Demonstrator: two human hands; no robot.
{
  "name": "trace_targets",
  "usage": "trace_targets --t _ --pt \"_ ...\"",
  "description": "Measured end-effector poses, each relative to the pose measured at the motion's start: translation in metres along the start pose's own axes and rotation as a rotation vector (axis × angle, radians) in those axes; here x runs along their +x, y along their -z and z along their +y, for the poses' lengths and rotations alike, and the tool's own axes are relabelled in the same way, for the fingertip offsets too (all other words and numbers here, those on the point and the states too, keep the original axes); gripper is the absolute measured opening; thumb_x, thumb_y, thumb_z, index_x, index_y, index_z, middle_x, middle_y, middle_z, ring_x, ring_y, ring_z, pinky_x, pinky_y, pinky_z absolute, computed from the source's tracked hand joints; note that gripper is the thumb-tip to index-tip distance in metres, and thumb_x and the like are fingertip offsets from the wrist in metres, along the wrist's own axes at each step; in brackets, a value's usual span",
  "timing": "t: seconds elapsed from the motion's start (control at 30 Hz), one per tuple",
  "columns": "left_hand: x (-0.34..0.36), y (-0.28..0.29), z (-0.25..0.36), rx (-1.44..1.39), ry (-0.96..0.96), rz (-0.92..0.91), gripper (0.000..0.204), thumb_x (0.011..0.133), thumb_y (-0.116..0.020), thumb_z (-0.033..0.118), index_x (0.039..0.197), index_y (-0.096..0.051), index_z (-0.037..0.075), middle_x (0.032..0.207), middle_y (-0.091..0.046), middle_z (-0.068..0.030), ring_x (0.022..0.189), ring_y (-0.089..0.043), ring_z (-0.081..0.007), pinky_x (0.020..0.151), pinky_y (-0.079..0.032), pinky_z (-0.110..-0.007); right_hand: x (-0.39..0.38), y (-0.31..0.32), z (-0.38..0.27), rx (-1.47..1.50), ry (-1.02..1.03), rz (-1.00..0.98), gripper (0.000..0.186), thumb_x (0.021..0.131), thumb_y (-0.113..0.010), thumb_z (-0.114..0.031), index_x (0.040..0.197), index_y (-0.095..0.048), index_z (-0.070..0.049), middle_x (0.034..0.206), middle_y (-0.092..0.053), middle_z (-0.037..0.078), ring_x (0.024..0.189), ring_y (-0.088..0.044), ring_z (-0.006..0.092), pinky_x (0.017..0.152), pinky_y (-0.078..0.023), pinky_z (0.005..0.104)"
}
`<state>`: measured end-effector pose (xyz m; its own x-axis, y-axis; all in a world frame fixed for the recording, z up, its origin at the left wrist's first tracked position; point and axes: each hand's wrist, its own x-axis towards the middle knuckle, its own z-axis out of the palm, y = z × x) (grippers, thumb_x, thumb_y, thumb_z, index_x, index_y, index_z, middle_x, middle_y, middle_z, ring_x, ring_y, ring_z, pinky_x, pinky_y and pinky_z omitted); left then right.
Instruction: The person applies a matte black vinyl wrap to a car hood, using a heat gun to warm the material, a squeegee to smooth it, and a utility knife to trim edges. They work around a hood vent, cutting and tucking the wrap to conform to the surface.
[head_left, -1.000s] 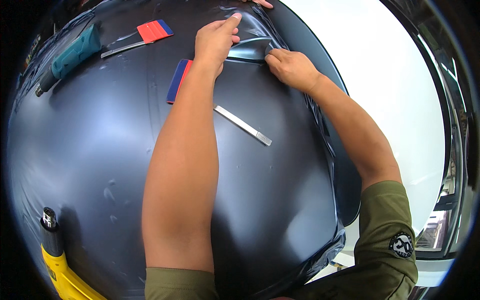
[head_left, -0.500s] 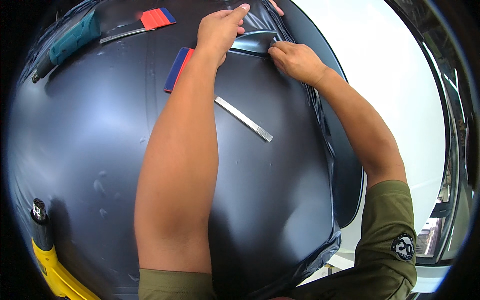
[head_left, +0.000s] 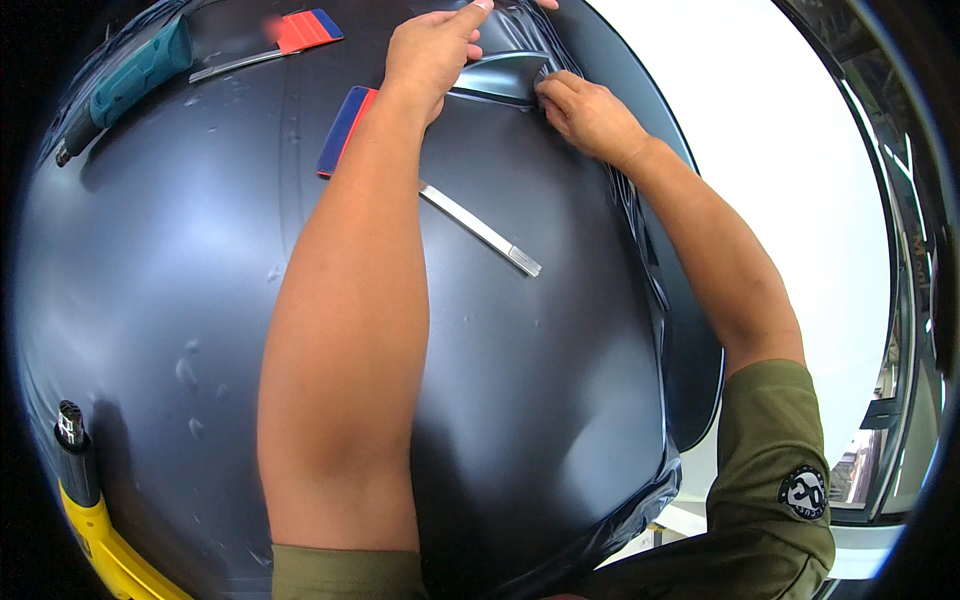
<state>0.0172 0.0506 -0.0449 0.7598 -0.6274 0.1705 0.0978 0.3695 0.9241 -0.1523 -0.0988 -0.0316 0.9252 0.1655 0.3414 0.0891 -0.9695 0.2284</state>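
Observation:
Dark satin film covers a broad curved vehicle panel, and a raised fold of it stands between my hands at the far side. My right hand pinches the film at the fold's right end, beside the bunched edge. At the fold's left end my left hand has its lower fingers curled on the film, with one digit stretched away from me; its grip is partly hidden. Below my left wrist lie a red-and-blue squeegee, partly covered by my forearm, and a slim silver snap-off knife.
A teal heat gun, a second red-and-blue squeegee and another slim knife lie at the far left. A yellow heat gun lies near left. Bunched film edges the panel; white bodywork is beyond. Another person's fingertip shows far off.
The view has shifted slightly, so the panel and tools sit a little further left and up. Both hands stay at the raised fold, with little change in their hold.

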Motion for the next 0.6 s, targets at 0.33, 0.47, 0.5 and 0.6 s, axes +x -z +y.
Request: trace_targets --t 0.33,0.47,0.5,0.6 --pt "-0.007 0.001 0.001 0.103 -0.037 0.02 0.057 0.084 -0.075 0.043 0.112 -0.063 -0.005 0.095 -0.066 -0.0078 0.082 -0.058 -0.0118 0.079 -0.046 -0.026 -0.004 -0.005 0.006 -0.102 0.146 -0.003 0.014 0.086 -0.063 -0.009 0.098 -0.057 -0.002 0.092 -0.061 0.011 0.082 -0.065 0.0288 0.073 -0.056 0.0376" --pt "-0.009 0.001 0.0 0.111 -0.062 0.022 0.056 0.084 -0.074 0.043 0.112 -0.064 -0.004 0.095 -0.066 -0.0078 0.082 -0.058 -0.012 0.079 -0.046 -0.026 0.0 -0.001 0.0 0.005 0.023 -0.006 0.012 0.086 -0.062 -0.011 0.093 -0.058 -0.003 0.089 -0.061 0.012 0.083 -0.064 0.0316 0.074 -0.054 0.0416" --pt "-0.009 0.002 0.001 0.113 -0.054 0.016 0.056 0.084 -0.074 0.043 0.112 -0.064 -0.004 0.095 -0.066 -0.0078 0.082 -0.058 -0.0122 0.079 -0.046 -0.026 0.001 0.0 -0.003 0.045 -0.027 -0.003 0.012 0.086 -0.062 -0.011 0.094 -0.059 -0.003 0.089 -0.061 0.013 0.083 -0.064 0.0322 0.075 -0.053 0.0422" --pt "-0.008 0.002 0.005 0.115 -0.017 0.016 0.055 0.085 -0.074 0.043 0.112 -0.064 -0.004 0.095 -0.066 -0.0076 0.082 -0.058 -0.0127 0.079 -0.046 -0.027 0.0 -0.002 -0.004 0.093 -0.045 0.038 0.012 0.086 -0.062 -0.011 0.094 -0.061 -0.002 0.088 -0.063 0.013 0.083 -0.063 0.0336 0.075 -0.052 0.0437"
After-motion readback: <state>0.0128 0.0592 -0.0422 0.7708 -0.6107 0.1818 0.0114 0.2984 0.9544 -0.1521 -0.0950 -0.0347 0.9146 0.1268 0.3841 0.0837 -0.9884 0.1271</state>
